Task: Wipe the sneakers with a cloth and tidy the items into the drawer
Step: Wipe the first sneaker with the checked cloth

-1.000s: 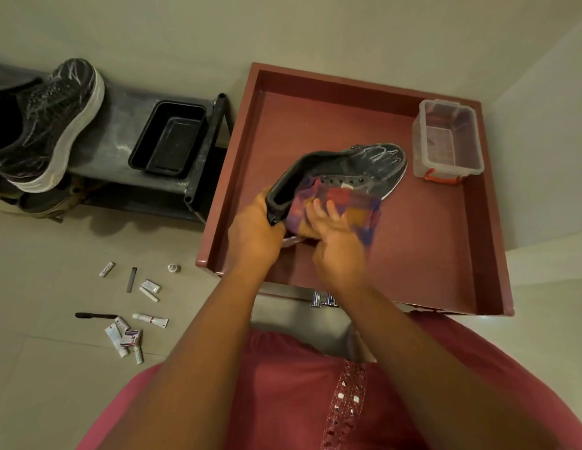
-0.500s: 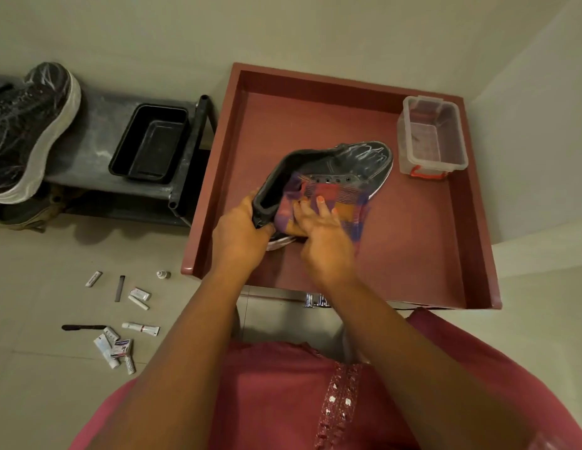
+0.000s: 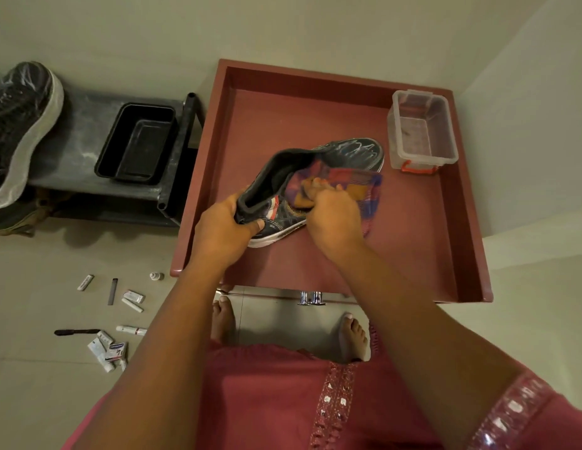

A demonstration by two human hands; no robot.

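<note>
A dark sneaker (image 3: 348, 151) lies tilted inside the open red drawer (image 3: 461, 248). My left hand (image 3: 223, 232) grips its heel collar. My right hand (image 3: 333, 219) holds a checked red, blue and orange cloth (image 3: 364, 186) bunched against the sneaker's side, and the cloth hides the middle of the shoe. A second dark sneaker (image 3: 21, 125) with a thick white sole stands on the grey rack at the far left. Several small tubes and packets (image 3: 109, 350) lie scattered on the floor at the lower left.
A clear plastic box (image 3: 421, 129) with an orange clasp sits in the drawer's far right corner. A black tray (image 3: 137, 142) rests on the grey rack (image 3: 75, 131). A black tool (image 3: 77, 332) lies among the floor items. My bare feet (image 3: 353, 336) stand below the drawer front.
My right hand has pulled the cloth toward the heel and curled round it, uncovering the sneaker's side stripes. The left hand keeps its hold on the heel. The camera has tipped downward.
</note>
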